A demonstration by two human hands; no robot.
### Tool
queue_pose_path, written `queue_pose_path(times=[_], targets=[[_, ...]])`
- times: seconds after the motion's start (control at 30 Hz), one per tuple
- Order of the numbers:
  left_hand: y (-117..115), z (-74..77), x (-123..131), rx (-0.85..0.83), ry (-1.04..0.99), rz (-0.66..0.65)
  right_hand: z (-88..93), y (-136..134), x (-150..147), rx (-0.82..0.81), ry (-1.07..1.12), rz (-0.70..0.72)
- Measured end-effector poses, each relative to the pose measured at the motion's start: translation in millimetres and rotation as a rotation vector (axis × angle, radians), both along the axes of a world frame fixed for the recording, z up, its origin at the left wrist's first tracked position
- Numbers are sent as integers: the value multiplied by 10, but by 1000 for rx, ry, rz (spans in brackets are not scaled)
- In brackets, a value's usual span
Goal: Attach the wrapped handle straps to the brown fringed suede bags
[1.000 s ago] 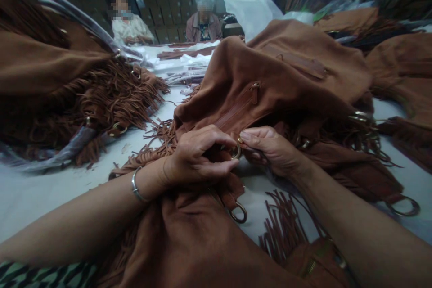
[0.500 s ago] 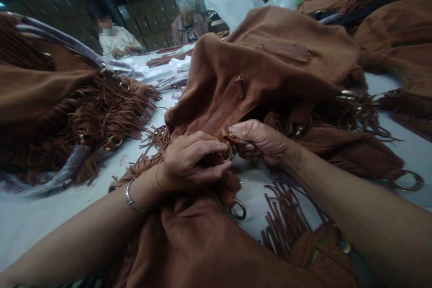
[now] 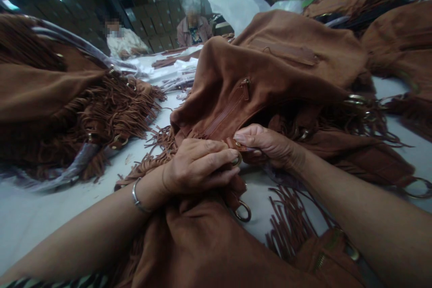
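Note:
A brown suede fringed bag (image 3: 270, 72) lies across the middle of the white table (image 3: 43, 216), its zip pocket facing me. My left hand (image 3: 199, 166), with a silver bracelet at the wrist, is closed around a gold metal ring (image 3: 238, 160) at the bag's lower edge. My right hand (image 3: 270, 146) pinches the leather tab that joins that ring, fingertips meeting the left hand's. A second gold ring (image 3: 243, 210) hangs on a strap just below my hands. More brown suede (image 3: 202, 252) is bunched under my forearms.
A pile of fringed brown bags (image 3: 67, 99) lies at the left, partly in clear plastic. More bags are heaped at the right (image 3: 398, 45). Two other people (image 3: 194, 27) sit at the far end, before stacked cartons. A white plastic bag (image 3: 236, 6) stands behind.
My hands stayed together on the ring, the left fingers closing further over it. The view swung slightly; the bag barely moved.

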State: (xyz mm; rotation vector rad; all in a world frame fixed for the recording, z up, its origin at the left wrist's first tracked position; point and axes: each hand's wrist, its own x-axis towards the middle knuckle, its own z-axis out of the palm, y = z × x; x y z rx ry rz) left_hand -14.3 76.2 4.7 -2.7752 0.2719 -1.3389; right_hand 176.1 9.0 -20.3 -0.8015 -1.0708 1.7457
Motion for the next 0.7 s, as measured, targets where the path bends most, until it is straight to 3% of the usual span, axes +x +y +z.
queue_pose_path(times=[0.13,0.4,0.7], targets=[[25,-4,-2,59,2,-20,20,-16,-11,-18,-3,-23],[45,-4,-8,100,-3,-3,78,-72,-12,15,-151,-199],[46,-5,-1,50,-3,-34,101,-61,44,50,-256,-131]])
